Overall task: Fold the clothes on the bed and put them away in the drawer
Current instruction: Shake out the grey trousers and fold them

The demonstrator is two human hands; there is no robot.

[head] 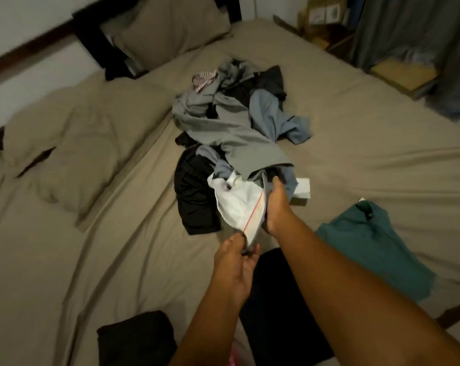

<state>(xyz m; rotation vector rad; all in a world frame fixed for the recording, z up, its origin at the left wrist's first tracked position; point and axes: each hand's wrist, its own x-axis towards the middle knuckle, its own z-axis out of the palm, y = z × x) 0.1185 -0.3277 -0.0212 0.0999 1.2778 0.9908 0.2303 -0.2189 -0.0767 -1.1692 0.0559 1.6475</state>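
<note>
A heap of unfolded clothes point(234, 122), grey, blue and black, lies in the middle of the bed point(104, 260). At its near end is a white garment point(236, 202) with a grey band and a thin red stripe along one edge. My left hand point(235, 268) pinches the near end of that band. My right hand point(275, 207) grips the band's far end, where it meets the heap. A teal shirt point(371, 244) lies spread at the right. A folded black piece point(136, 339) sits at the bed's near edge, and another black garment point(279, 299) lies under my arms.
Two tan pillows point(73, 143) point(170, 27) lie at the head of the bed, left and far. A small white box point(302, 190) rests by the heap. Cardboard boxes point(405, 72) and a grey curtain point(413, 30) stand past the bed's far right edge.
</note>
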